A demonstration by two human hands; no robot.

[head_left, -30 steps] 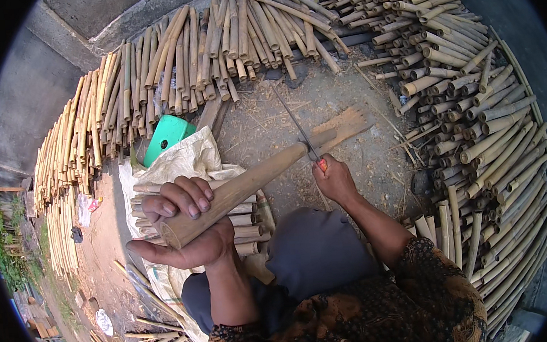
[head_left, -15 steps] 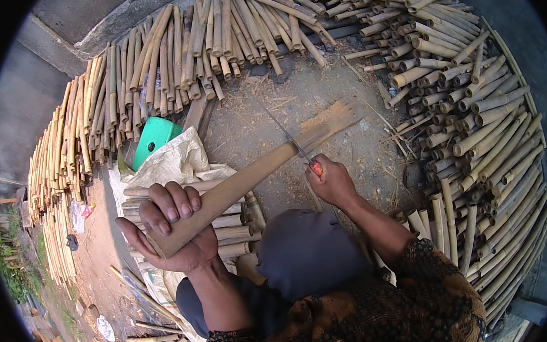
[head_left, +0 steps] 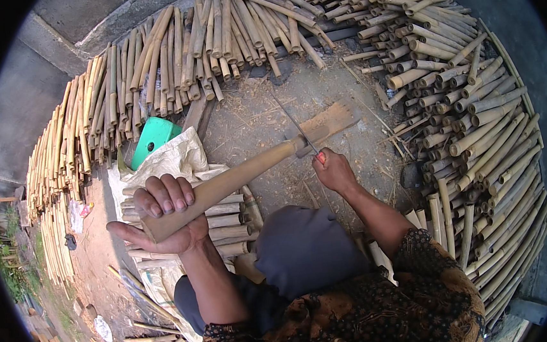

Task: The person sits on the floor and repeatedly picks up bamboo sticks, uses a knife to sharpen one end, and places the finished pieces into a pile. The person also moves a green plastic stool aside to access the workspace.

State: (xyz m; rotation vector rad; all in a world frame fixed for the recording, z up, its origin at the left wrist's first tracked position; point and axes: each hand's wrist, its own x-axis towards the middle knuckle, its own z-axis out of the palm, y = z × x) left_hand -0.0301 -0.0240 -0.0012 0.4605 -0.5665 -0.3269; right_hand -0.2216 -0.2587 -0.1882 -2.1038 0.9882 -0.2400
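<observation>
Near the centre-left of the frame, the left hand (head_left: 188,234) has its palm beneath a bamboo tube (head_left: 230,188) and its four fingers (head_left: 173,190) curled over the top, clamped on the near end; the thumb sticks out to the left, apart from them. The right hand (head_left: 336,169), right of centre, has its fingers closed tightly round a red handle (head_left: 321,158), from which a long, thin, dark blade (head_left: 293,121) runs up and to the left, crossing the tube near its far end.

The tube is smooth, dull tan and round, slanting up to the right towards a pale wooden board (head_left: 334,120) with a rough, worn end. Chips and shreds litter the grey floor (head_left: 256,117) around it.

At centre-left, more cut tubes (head_left: 227,231) lie side by side on a crumpled whitish sack (head_left: 185,153), partly hidden from me by the left hand and the tube. A green box (head_left: 154,142) with a dark hole sits just beyond. Stacked bamboo (head_left: 212,41) fills the top, and another heap (head_left: 475,123) lines the right. The person's dark-clad knee (head_left: 312,248) blocks the lower centre.
</observation>
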